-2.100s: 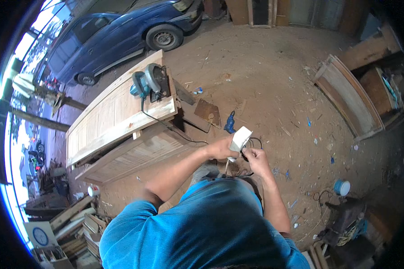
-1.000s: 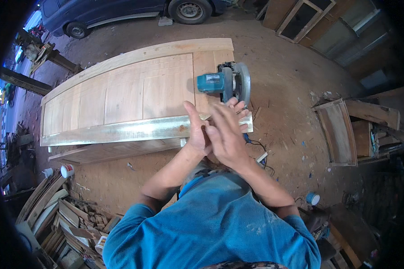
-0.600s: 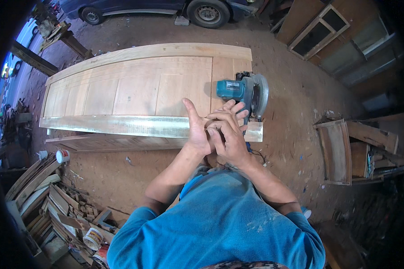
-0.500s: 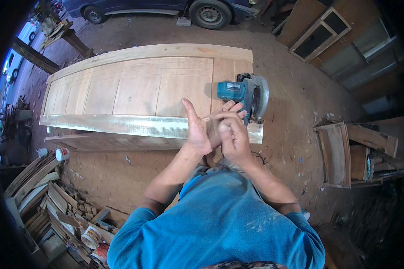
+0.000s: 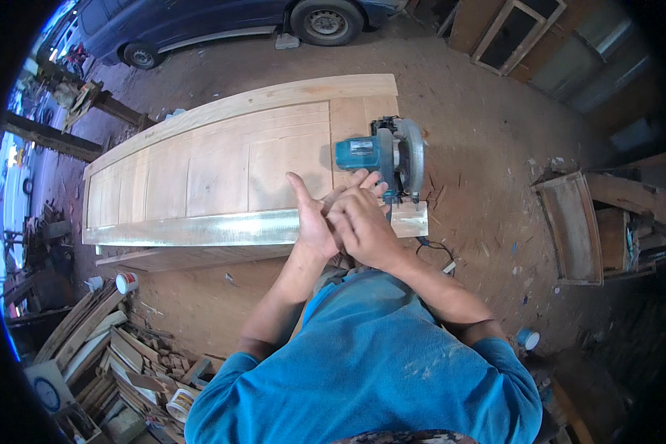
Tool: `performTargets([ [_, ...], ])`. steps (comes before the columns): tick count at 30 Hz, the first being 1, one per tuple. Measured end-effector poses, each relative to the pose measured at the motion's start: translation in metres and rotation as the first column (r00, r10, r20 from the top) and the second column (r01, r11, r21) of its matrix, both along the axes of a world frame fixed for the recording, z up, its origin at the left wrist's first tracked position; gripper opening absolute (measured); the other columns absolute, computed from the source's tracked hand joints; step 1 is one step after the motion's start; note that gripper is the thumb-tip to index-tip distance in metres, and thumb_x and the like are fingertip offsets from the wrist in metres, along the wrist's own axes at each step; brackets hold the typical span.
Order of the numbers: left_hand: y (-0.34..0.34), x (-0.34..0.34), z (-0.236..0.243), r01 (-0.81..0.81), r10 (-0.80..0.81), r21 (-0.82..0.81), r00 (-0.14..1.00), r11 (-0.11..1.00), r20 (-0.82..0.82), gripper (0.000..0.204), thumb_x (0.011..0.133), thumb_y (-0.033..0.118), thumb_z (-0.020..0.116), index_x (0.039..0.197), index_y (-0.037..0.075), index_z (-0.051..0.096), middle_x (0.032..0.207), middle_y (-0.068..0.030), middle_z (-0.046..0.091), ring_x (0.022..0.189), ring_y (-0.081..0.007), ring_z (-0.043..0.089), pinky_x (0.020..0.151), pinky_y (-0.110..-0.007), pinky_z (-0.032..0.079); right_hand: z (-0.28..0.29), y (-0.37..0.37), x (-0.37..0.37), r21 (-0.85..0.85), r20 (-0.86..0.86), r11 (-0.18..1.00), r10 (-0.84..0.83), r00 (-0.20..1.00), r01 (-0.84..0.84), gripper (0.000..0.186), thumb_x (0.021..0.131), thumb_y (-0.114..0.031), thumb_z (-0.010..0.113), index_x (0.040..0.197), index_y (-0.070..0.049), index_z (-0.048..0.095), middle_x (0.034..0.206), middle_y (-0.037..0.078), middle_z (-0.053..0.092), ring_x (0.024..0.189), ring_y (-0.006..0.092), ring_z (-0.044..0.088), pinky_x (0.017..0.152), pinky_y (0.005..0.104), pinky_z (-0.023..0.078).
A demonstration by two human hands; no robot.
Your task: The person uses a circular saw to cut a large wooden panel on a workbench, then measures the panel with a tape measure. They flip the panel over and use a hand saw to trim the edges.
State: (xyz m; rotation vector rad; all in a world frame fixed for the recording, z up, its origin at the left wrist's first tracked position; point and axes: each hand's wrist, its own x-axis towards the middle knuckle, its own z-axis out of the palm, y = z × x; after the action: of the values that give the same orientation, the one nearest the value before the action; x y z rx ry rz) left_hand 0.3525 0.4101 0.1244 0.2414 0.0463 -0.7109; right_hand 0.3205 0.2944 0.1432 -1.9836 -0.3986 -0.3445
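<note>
My left hand [image 5: 313, 225] is held palm up in front of me, thumb spread wide and fingers stretched out to the right. Across its palm lies my right hand [image 5: 368, 231], fingers curled and pressed against the palm. Whatever those fingers may hold is hidden. Just beyond both hands, a teal circular saw [image 5: 360, 152] rests on the right end of a panelled wooden door [image 5: 218, 174]. A shiny pale strip [image 5: 200, 230] runs along the door's near edge.
Under the door a second wooden panel [image 5: 192, 259] shows. Scrap timber [image 5: 118, 362] is heaped at lower left, near a white bucket [image 5: 126, 282]. A wooden cabinet frame [image 5: 570, 229] stands on the right. A blue vehicle [image 5: 200, 26] is parked behind. A cord [image 5: 433, 244] lies near the saw.
My right hand has turned further over, its fingers now lying across the left palm. My left hand stays spread. The door and saw sit slightly further left in view.
</note>
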Motion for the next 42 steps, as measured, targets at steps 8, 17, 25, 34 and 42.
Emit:
performTargets([
  [8,-0.039,0.028,0.002,-0.01,0.015,0.107,0.999,0.994,-0.042,0.129,0.076,0.097,0.025,0.155,-0.005,0.023,0.158,-0.0234,0.031,0.148,-0.0362,0.028,0.123,-0.049,0.022,-0.009,-0.042,0.006,0.037,-0.13,0.999,-0.021,0.991,0.026,0.052,0.1,-0.035,0.056,0.136,0.002,0.05,0.142,0.025,0.049,0.135,0.0407,0.045,0.111,0.0499,0.035],
  [17,-0.031,0.036,0.045,-0.138,0.137,0.342,0.99,0.93,0.026,0.086,0.097,0.065,0.049,0.155,0.005,0.029,0.147,-0.0227,0.048,0.137,-0.0359,0.046,0.117,-0.045,0.034,-0.056,-0.072,0.044,-0.335,0.033,0.937,-0.099,0.995,0.104,0.082,0.095,-0.048,0.061,0.156,-0.002,0.028,0.162,0.029,0.018,0.151,0.0439,0.018,0.121,0.0555,0.015],
  [25,-0.013,0.017,0.166,0.253,-0.04,-0.018,0.223,0.967,0.974,0.022,0.096,0.025,0.069,0.097,0.003,0.075,0.097,-0.0102,0.07,0.089,-0.0255,0.068,0.092,-0.044,0.049,-0.1,-0.079,0.057,-0.113,-0.279,0.881,-0.472,0.836,0.46,0.072,0.09,-0.027,0.071,0.147,0.004,0.039,0.137,0.032,0.05,0.127,0.0435,0.051,0.108,0.0453,0.041],
  [34,0.029,0.011,0.155,0.498,0.06,-0.217,0.311,0.84,0.948,0.015,0.094,0.025,0.072,0.094,0.009,0.075,0.089,-0.004,0.07,0.076,-0.0192,0.065,0.072,-0.038,0.049,-0.135,-0.059,0.08,-0.08,-0.431,0.806,-0.559,0.708,0.587,0.057,0.087,-0.03,0.072,0.127,0.007,0.054,0.109,0.026,0.069,0.104,0.0423,0.067,0.092,0.0444,0.051],
  [42,0.048,0.043,0.154,0.252,-0.026,-0.287,0.791,0.924,0.611,0.014,0.097,0.011,0.065,0.106,0.001,0.062,0.092,-0.0098,0.069,0.06,-0.0097,0.06,0.057,-0.026,0.05,-0.142,-0.06,0.091,-0.117,-0.483,0.818,-0.542,0.688,0.562,0.058,0.086,-0.03,0.075,0.128,0.005,0.056,0.114,0.027,0.068,0.11,0.0391,0.066,0.097,0.0431,0.049],
])
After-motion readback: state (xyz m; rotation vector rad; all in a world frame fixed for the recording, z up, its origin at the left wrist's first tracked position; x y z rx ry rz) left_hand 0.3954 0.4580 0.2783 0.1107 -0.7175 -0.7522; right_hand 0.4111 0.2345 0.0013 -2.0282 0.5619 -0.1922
